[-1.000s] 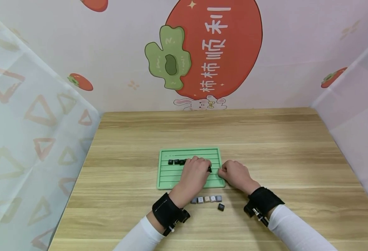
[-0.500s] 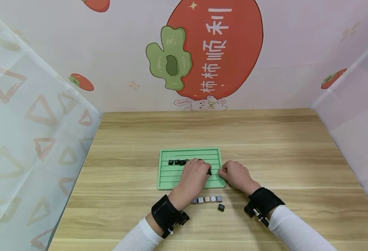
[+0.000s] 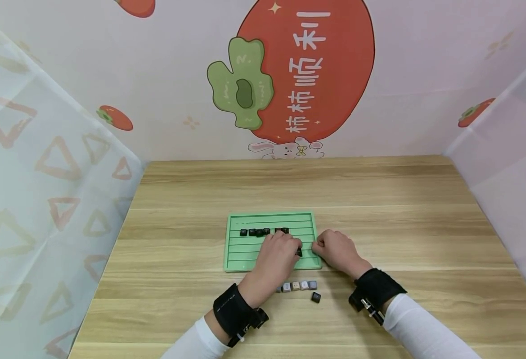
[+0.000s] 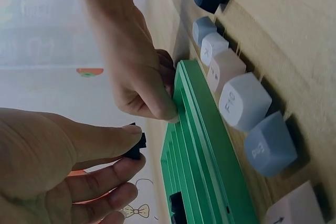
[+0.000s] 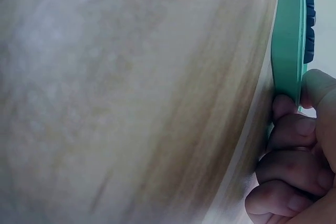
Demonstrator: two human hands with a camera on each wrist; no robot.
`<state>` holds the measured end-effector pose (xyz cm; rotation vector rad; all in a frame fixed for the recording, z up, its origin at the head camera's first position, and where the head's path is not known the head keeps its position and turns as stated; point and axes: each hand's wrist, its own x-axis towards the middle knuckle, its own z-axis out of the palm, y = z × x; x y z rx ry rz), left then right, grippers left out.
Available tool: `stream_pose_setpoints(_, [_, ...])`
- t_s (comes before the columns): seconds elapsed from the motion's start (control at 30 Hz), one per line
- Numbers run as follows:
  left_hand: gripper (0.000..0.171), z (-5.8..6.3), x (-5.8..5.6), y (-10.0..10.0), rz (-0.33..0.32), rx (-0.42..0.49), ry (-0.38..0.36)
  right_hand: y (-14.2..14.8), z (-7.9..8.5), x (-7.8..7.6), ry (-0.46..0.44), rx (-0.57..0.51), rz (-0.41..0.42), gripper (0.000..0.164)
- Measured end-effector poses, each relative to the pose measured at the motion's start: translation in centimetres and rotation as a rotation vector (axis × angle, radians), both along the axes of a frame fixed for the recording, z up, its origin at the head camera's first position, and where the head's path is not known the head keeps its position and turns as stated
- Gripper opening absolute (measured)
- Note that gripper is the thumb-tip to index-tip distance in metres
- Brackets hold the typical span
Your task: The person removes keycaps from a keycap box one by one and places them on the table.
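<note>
A black keycap (image 4: 135, 149) is pinched between the thumb and fingers of my left hand (image 3: 275, 257), over the right part of a grooved green tray (image 3: 242, 255). Across the tray's upper half runs a row of black keycaps (image 3: 252, 232), with a gap in it. At the tray's right side, my right hand (image 3: 339, 251) grips the rim between thumb and curled index finger, its other fingers folded, as the right wrist view shows. My left hand covers the middle of the tray in the head view.
On the wooden table (image 3: 177, 279), just in front of the tray, stand grey, white and cream keycaps in a line, among them a white one (image 4: 244, 102). A single black keycap (image 3: 316, 297) lies nearer to me. Printed cloth walls (image 3: 177, 75) enclose the back and sides.
My left hand has shifted slightly toward me with the black keycap, uncovering more of the black row on the tray. The right hand stays in place on the rim.
</note>
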<state>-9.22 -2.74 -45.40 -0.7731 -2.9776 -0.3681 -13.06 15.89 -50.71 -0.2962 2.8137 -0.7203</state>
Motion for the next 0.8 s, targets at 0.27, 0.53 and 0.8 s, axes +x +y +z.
stream_pose_setpoints(0.27, [0.013,0.0,0.8,0.1,-0.017,-0.004,-0.006,0.0,-0.2,0.0,0.008,0.004,0.004,0.038])
stream_pose_setpoints(0.53, [0.007,-0.4,1.5,0.3,-0.042,-0.03,0.008,-0.1,-0.1,0.0,0.011,0.002,-0.001,0.038])
stream_pose_setpoints(0.8, [0.006,-0.3,2.1,0.3,-0.073,-0.005,0.035,-0.1,-0.1,0.1,0.007,0.001,-0.004,0.037])
